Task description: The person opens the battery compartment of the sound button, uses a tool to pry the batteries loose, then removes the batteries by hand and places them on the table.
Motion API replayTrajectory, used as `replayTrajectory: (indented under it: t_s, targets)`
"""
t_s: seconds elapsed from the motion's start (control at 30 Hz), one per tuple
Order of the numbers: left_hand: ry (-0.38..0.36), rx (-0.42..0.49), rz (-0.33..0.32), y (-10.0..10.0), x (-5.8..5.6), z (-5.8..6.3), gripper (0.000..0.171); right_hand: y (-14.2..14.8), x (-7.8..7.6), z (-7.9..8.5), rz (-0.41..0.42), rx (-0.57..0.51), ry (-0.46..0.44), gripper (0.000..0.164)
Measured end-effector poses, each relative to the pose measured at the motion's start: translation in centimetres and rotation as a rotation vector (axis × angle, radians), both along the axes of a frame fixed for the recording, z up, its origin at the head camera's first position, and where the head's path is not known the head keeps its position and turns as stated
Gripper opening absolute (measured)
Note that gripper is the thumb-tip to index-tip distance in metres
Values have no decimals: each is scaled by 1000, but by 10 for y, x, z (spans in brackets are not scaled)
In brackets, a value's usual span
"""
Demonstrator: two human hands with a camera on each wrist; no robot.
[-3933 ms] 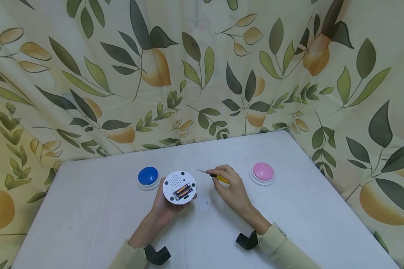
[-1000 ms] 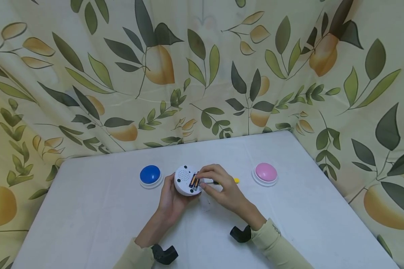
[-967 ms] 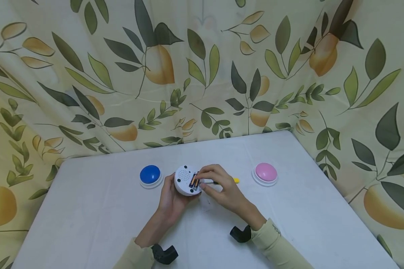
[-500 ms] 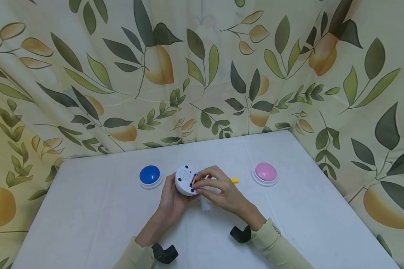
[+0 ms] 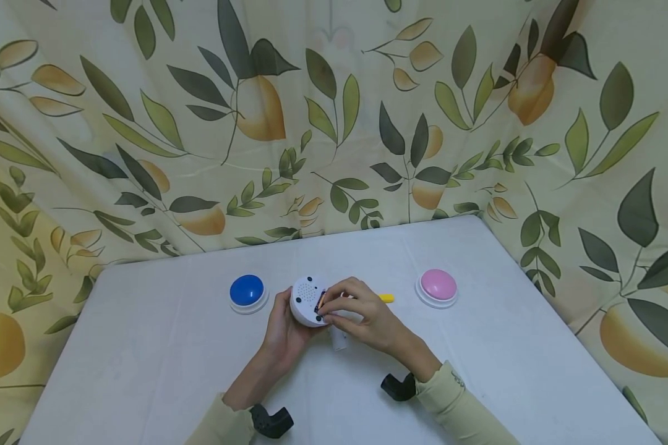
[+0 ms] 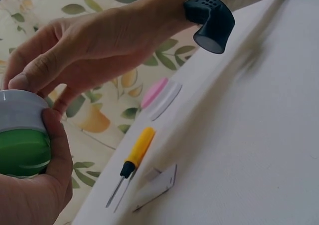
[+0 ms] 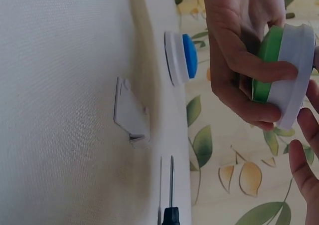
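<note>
Green-domed button [image 5: 305,301]: we see it underside up over the white table [image 5: 145,352]; we judge it light, stiff and smooth, best held by its side wall.
Battery [image 5: 320,301]: showing at the underside bay; we expect a hard, slick cylinder, best pinched mid-length.
Left hand [image 5: 282,337]: grips the dome and side wall, fingers curled.
Right hand [image 5: 375,321]: fingertips at the bay, fingers bent; we cannot tell whether they pinch the battery.
Screwdriver [image 6: 140,147]: lying near a white cover [image 6: 158,187].
Blue button [image 5: 247,290], pink button [image 5: 438,285]: on either side.

Screwdriver [image 5: 387,298] on table [image 5: 145,346], right of upturned button [image 5: 300,306]
</note>
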State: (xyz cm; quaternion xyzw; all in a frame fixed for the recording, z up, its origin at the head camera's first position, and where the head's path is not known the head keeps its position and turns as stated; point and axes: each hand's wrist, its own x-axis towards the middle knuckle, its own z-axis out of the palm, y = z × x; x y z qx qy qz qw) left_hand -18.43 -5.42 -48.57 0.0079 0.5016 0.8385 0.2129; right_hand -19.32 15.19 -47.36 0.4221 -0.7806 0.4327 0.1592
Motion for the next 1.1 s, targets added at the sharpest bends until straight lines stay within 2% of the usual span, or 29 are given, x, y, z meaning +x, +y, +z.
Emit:
replayTrajectory:
  t_s: [0.27, 0.63, 0.93, 1.1]
  targets:
    - [2, -17, 1, -1, 1, -2, 63, -2, 2, 0, -21, 35, 22, 22]
    - [5, -14, -4, -1, 0, -4, 63, -4, 4, -2, -14, 23, 18, 17]
    - [-13, 10, -17, -1, 0, -2, 61, -2, 3, -1, 34, 5, 4, 24]
    - [-11, 17, -23, -3, 1, -1, 62, 0, 1, 0, 60, 16, 30, 29]
